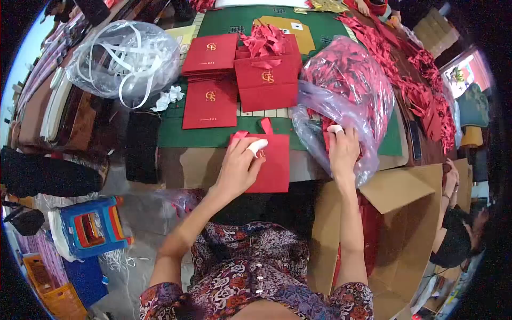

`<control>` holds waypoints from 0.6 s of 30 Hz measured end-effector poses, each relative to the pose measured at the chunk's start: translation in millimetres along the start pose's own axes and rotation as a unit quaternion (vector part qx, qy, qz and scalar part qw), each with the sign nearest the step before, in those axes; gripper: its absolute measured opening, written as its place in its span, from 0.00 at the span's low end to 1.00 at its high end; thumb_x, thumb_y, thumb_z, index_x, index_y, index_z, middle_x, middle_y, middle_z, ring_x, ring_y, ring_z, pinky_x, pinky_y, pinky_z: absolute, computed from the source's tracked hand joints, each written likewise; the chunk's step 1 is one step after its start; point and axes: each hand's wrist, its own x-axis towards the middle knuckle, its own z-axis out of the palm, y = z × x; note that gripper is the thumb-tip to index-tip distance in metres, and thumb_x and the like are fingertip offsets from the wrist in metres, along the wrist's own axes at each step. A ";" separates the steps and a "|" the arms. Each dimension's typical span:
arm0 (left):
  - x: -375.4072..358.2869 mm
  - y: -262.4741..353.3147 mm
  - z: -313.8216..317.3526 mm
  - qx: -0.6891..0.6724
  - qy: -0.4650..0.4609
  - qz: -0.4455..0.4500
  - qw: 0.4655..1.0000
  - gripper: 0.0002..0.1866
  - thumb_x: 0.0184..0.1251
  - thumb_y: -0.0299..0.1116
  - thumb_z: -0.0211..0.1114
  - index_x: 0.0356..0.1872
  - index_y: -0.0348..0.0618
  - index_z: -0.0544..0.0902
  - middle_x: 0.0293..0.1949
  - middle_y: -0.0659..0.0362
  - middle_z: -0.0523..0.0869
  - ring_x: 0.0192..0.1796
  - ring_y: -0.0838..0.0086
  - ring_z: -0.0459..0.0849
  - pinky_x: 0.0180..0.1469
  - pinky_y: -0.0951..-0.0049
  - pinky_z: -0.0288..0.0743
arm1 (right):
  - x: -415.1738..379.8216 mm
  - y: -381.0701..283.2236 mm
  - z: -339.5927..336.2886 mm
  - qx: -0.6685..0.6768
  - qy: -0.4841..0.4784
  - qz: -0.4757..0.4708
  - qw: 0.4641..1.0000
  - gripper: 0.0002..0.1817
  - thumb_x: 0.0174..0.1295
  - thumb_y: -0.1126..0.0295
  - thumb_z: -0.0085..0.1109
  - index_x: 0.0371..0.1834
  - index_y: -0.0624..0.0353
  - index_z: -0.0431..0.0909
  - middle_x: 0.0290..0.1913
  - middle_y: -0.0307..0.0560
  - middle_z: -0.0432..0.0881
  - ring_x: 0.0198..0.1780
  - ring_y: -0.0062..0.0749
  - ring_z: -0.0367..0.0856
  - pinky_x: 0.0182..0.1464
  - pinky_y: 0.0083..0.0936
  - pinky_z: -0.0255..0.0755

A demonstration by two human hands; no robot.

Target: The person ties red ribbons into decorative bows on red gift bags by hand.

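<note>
A red paper gift bag [274, 173] with gold lettering and ribbon handles lies flat at the table's near edge. My left hand [241, 164] is closed at its upper left part, fingers curled by the ribbon; one digit wears a white cover. To the right, my right hand [344, 152] reaches into the mouth of a clear plastic bag [346, 106] full of red ribbons. Its fingers are bent together, one with a white cover, and what they grip is hidden. Beyond the near bag stands another red gift bag [266, 93] with red ribbons [264, 41] heaped on top.
Stacked flat red bags [210, 104] lie left of the standing one. A clear bag with white straps [128, 64] sits far left. An open cardboard box [400, 234] stands below right, and stacked plastic stools [93, 226] below left. Another person's arm [450, 184] shows at right.
</note>
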 end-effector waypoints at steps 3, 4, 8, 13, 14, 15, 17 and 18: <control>12.4 -4.4 2.2 0.082 -0.019 0.007 0.996 0.23 0.59 0.31 0.73 0.55 0.36 0.82 0.55 0.49 0.81 0.57 0.52 0.76 0.61 0.56 0.70 | -2.2 -11.8 -12.9 0.064 -0.017 -0.020 0.998 0.07 0.66 0.73 0.62 0.45 0.56 0.82 0.41 0.52 0.80 0.45 0.51 0.79 0.47 0.42 0.72; 14.9 -6.8 3.6 0.106 -0.036 0.000 0.994 0.25 0.57 0.34 0.75 0.55 0.35 0.82 0.55 0.49 0.80 0.58 0.52 0.74 0.61 0.55 0.69 | -6.2 -22.1 -23.4 0.138 -0.018 -0.028 0.990 0.06 0.68 0.74 0.61 0.45 0.57 0.80 0.40 0.53 0.81 0.43 0.49 0.79 0.47 0.40 0.71; 25.8 -3.2 4.4 0.153 -0.029 -0.002 0.988 0.26 0.55 0.34 0.76 0.55 0.36 0.82 0.53 0.51 0.80 0.57 0.54 0.74 0.58 0.56 0.69 | -26.9 -81.8 -61.5 0.283 -0.064 -0.066 0.955 0.07 0.61 0.73 0.67 0.42 0.55 0.84 0.38 0.48 0.83 0.39 0.47 0.81 0.44 0.40 0.72; 31.6 1.6 -0.6 0.159 -0.050 -0.044 0.985 0.26 0.50 0.34 0.79 0.51 0.38 0.81 0.45 0.51 0.78 0.55 0.54 0.74 0.55 0.56 0.68 | -32.4 -103.4 -28.6 0.390 -0.134 0.051 0.910 0.08 0.65 0.73 0.65 0.46 0.58 0.85 0.40 0.48 0.85 0.40 0.47 0.84 0.42 0.35 0.75; 32.4 3.2 -1.9 0.160 -0.050 -0.046 0.985 0.26 0.50 0.34 0.79 0.51 0.38 0.81 0.45 0.51 0.78 0.55 0.54 0.74 0.55 0.56 0.68 | -34.5 -101.0 -12.8 0.403 -0.138 0.090 0.900 0.09 0.65 0.72 0.66 0.47 0.59 0.85 0.41 0.50 0.86 0.41 0.45 0.86 0.43 0.32 0.77; 32.9 4.7 -2.9 0.149 -0.053 -0.054 0.986 0.25 0.50 0.33 0.79 0.49 0.38 0.80 0.45 0.51 0.77 0.54 0.54 0.74 0.54 0.56 0.68 | -31.1 -103.4 -3.4 0.423 -0.120 0.118 0.890 0.10 0.64 0.72 0.67 0.46 0.62 0.84 0.40 0.51 0.87 0.41 0.38 0.88 0.44 0.30 0.78; 31.7 2.4 -2.8 0.138 -0.057 -0.066 0.987 0.24 0.49 0.31 0.79 0.47 0.39 0.80 0.44 0.51 0.77 0.53 0.54 0.74 0.53 0.55 0.68 | -26.6 -104.3 -1.5 0.425 -0.151 0.158 0.879 0.10 0.63 0.71 0.69 0.43 0.64 0.83 0.38 0.49 0.88 0.40 0.32 0.88 0.44 0.28 0.78; 31.1 -1.0 -1.3 0.110 -0.052 -0.068 0.990 0.25 0.48 0.31 0.79 0.48 0.40 0.79 0.44 0.51 0.79 0.51 0.54 0.77 0.53 0.56 0.69 | -24.4 -106.2 -1.9 0.426 -0.154 0.158 0.878 0.10 0.63 0.71 0.69 0.43 0.64 0.83 0.38 0.49 0.88 0.40 0.32 0.88 0.44 0.28 0.78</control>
